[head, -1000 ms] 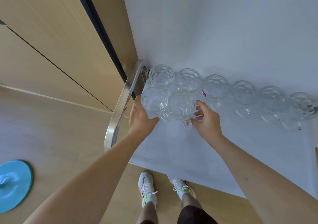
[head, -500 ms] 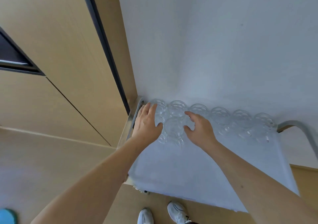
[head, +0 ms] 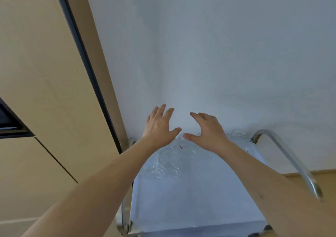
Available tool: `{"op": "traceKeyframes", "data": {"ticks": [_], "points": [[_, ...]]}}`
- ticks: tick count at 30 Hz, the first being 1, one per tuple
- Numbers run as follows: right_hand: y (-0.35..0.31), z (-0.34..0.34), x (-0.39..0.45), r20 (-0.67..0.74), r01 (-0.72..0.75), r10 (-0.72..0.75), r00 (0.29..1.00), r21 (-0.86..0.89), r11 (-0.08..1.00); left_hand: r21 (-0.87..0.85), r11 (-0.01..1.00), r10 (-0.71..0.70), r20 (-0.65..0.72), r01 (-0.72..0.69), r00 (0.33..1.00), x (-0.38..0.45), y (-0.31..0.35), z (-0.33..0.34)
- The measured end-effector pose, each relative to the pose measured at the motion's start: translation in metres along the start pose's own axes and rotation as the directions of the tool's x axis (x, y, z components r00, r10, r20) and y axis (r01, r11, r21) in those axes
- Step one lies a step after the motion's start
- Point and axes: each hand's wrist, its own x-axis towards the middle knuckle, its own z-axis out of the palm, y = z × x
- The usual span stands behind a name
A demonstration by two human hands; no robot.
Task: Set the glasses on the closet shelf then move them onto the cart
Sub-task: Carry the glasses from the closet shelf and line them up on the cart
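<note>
Several clear dimpled glass mugs (head: 169, 159) stand in a blurred cluster at the far end of the cart's white top (head: 190, 204), against the white wall. My left hand (head: 161, 127) hovers above them with fingers spread and holds nothing. My right hand (head: 209, 130) is lifted beside it, fingers loosely bent, also holding nothing. Both forearms cross the cart and hide part of the mug row. More mugs (head: 238, 136) show to the right of my right wrist.
The cart's metal handle (head: 294, 162) curves up at the right, and a second handle (head: 131, 141) is half hidden at the left. Wooden closet panels (head: 45, 73) with a dark edge strip fill the left side. A white wall (head: 218, 45) rises behind the cart.
Both hands have let go of the front mugs and lifted up off them, fingers spreading. The view has tilted upward, so the cart sits lower in frame.
</note>
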Motion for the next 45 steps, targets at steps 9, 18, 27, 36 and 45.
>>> {"op": "traceKeyframes", "data": {"ticks": [9, 18, 27, 36, 45], "points": [[0.055, -0.103, -0.073, -0.143, -0.169, 0.145, 0.979, -0.171, 0.971, -0.028, 0.964, 0.262, -0.041, -0.263, 0.964, 0.006, 0.129, -0.016], [0.166, -0.206, -0.218, -0.228, -0.38, 0.333, 0.915, -0.211, 0.9, -0.159, 0.883, 0.443, -0.029, -0.442, 0.896, -0.038, 0.313, 0.009], [0.252, -0.272, -0.356, -0.318, -0.553, 0.487, 0.813, -0.159, 0.818, -0.176, 0.759, 0.638, 0.006, -0.627, 0.77, -0.101, 0.479, 0.047], [0.314, -0.311, -0.479, -0.396, -0.691, 0.612, 0.685, -0.087, 0.718, -0.241, 0.643, 0.756, 0.048, -0.727, 0.653, -0.166, 0.613, 0.084], [0.369, -0.338, -0.556, -0.461, -0.799, 0.701, 0.544, -0.028, 0.601, -0.265, 0.521, 0.853, 0.124, -0.811, 0.508, -0.195, 0.714, 0.121]]}}
